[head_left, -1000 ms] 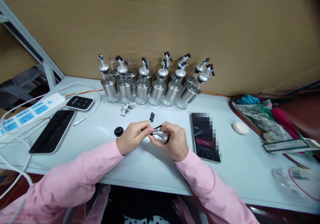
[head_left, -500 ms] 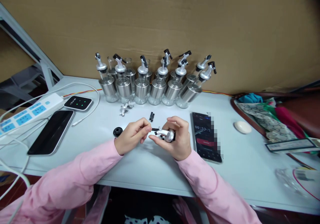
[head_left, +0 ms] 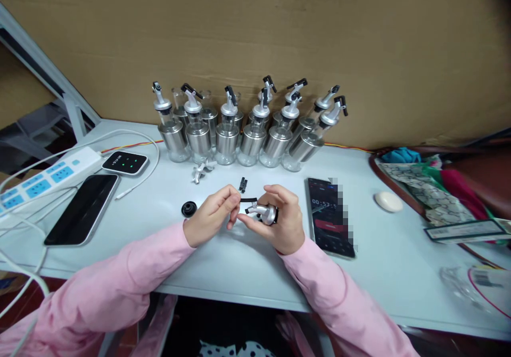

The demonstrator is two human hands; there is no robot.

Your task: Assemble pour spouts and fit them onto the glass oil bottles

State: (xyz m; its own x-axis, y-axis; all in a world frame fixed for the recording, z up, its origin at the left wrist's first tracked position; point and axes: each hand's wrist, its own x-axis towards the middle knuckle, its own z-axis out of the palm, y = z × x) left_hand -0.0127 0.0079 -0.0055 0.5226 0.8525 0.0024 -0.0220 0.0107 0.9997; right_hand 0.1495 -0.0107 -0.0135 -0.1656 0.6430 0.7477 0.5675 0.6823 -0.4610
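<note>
My right hand (head_left: 285, 218) holds a silver pourer spout (head_left: 267, 213) on its side, the narrow end pointing left. Pinched in my left hand (head_left: 215, 210) is a thin black flap lever (head_left: 249, 200), its far end touching or just over the spout's tip; I cannot tell if they are joined. Behind my hands lie small black flap pieces (head_left: 243, 184). A round black stopper (head_left: 189, 209) rests left of my left hand, and silver spout parts (head_left: 203, 171) lie further back. Glass oil bottles with steel sleeves (head_left: 226, 143) stand in rows, several with pourers fitted.
A phone with a running timer (head_left: 329, 218) lies right of my right hand. At left are a dark phone (head_left: 82, 210), a small white hotspot box (head_left: 125, 164), a power strip (head_left: 51, 179) and cables. A white oval object (head_left: 388, 201) and a clear plastic item (head_left: 465, 290) lie to the right.
The black lever has risen slightly and now lies nearly level above the spout's tip. Both hands keep almost the same place.
</note>
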